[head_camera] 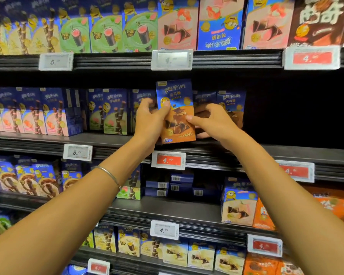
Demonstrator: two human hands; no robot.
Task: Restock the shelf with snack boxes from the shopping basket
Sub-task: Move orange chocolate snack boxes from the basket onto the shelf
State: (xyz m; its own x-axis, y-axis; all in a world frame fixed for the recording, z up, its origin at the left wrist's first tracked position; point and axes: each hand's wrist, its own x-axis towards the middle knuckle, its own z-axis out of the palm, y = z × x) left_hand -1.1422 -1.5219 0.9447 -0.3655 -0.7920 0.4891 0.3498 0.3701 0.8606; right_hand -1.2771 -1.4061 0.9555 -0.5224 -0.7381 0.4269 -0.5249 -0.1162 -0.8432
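Observation:
A blue and brown snack box [177, 96] stands upright at the front edge of the middle shelf [107, 138]. My left hand [150, 120] grips its left side, thumb across the front. My right hand [213, 121] touches its right edge with a fingertip, the other fingers curled against a similar box [231, 102] standing behind. The shopping basket is out of view.
Rows of blue snack boxes fill the shelf to the left [54, 112]. A dark gap [296, 112] lies on the same shelf to the right. Price tags [168, 160] line the shelf edges. Shelves above and below hold more boxes.

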